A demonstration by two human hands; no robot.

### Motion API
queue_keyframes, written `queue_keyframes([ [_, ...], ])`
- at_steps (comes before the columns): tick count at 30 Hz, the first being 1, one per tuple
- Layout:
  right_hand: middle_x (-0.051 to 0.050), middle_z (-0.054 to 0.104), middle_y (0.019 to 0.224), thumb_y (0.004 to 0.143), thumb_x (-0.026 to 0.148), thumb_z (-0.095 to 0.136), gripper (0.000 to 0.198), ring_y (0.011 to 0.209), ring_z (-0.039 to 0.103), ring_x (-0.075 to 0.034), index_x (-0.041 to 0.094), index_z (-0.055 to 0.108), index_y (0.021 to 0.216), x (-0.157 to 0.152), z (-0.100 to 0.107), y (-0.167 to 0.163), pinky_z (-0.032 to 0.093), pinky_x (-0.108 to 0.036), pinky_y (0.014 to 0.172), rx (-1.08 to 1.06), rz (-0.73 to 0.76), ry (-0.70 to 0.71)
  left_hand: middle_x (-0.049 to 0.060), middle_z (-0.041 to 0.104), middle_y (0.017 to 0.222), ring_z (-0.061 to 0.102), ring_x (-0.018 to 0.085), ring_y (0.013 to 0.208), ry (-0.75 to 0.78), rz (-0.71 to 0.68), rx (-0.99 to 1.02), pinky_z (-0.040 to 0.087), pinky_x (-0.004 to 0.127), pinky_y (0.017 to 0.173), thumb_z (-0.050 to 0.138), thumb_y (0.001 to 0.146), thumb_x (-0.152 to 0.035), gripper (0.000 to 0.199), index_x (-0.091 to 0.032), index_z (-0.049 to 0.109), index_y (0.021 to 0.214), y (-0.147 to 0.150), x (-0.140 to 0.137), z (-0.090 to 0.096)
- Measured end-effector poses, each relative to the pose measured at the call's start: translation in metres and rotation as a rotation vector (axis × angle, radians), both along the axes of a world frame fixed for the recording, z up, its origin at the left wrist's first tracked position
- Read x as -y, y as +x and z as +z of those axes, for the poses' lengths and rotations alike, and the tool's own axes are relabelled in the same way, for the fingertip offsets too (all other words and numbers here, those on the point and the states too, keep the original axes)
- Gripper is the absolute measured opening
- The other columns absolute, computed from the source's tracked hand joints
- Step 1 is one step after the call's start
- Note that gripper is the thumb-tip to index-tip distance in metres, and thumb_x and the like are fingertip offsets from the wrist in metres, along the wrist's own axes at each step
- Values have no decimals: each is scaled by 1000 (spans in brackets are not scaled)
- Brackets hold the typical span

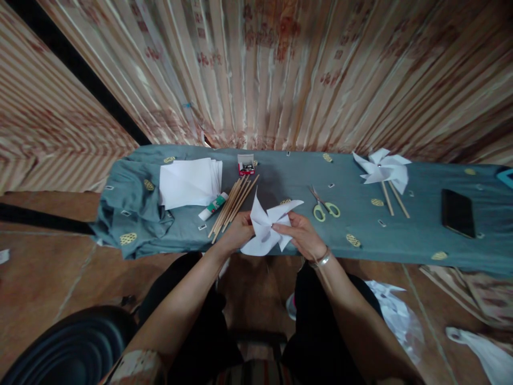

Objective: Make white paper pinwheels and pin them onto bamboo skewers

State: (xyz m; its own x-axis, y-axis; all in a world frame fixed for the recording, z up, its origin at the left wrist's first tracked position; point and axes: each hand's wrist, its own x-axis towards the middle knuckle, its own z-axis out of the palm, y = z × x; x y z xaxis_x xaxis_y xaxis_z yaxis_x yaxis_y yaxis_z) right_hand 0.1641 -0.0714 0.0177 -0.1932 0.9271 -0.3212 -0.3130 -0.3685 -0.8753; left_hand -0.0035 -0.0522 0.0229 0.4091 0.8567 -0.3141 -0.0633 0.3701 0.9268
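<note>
Between my hands is a white paper pinwheel (262, 238), held over the near edge of the cloth-covered table. My left hand (239, 231) grips its left side, the fingertips partly hidden behind the paper. On the other side, my right hand (302, 233) pinches the pinwheel, its thumb reaching toward the centre. Left of my left hand lies a bundle of thin wooden sticks (232, 206), with a green and white glue tube (213, 207) beside it. Scissors with light green handles (324, 208) rest to the right of the pinwheel.
A stack of white paper (188, 184) is at the left. A small open red and white box (246, 166) stands behind the sticks. Pinwheels on sticks (382, 168) and a dark phone (458, 213) lie at the right. A black round stool (68, 347) is at lower left.
</note>
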Motion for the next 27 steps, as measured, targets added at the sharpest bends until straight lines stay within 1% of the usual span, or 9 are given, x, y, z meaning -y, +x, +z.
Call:
queue_keyframes([
  [5, 1, 76, 73, 54, 30, 89, 34, 62, 70, -14, 18, 72, 81, 1, 3, 1, 56, -25, 65, -68, 108, -64, 4, 74, 71, 69, 20, 72, 17, -63, 67, 52, 26, 59, 83, 56, -40, 31, -16, 73, 74, -3, 8, 2],
  [8, 0, 76, 73, 56, 28, 89, 32, 61, 69, -14, 18, 73, 82, 3, 3, 1, 55, -23, 63, -121, 157, -79, 4, 74, 72, 69, 20, 74, 23, -75, 111, 53, 27, 64, 84, 57, -42, 32, -15, 73, 71, -4, 11, 1],
  [14, -2, 77, 75, 56, 26, 90, 33, 60, 68, -12, 16, 75, 83, 4, -4, 1, 54, -20, 63, -227, 201, -135, 4, 73, 72, 69, 21, 75, 27, -86, 128, 54, 30, 73, 85, 56, -45, 40, -12, 73, 76, -5, 13, -5],
  [19, -1, 77, 77, 59, 24, 88, 30, 63, 68, -11, 17, 75, 86, 4, -6, 2, 52, -20, 64, -238, 222, -127, 2, 73, 70, 69, 21, 77, 55, -81, 157, 54, 31, 79, 84, 59, -43, 35, -13, 73, 72, -5, 14, -4],
  [22, -2, 77, 80, 60, 24, 87, 31, 64, 68, -12, 18, 74, 88, 4, -7, 2, 52, -22, 65, -216, 226, -126, 2, 73, 69, 70, 21, 76, 67, -76, 153, 55, 32, 79, 83, 59, -42, 32, -13, 72, 70, -5, 16, -3],
  [27, -3, 77, 84, 59, 27, 88, 36, 69, 70, -16, 17, 74, 90, 4, -11, 2, 53, -26, 69, -187, 221, -138, 4, 74, 71, 71, 23, 78, 81, -51, 116, 57, 32, 75, 84, 58, -37, 31, -13, 72, 73, -5, 16, -7],
])
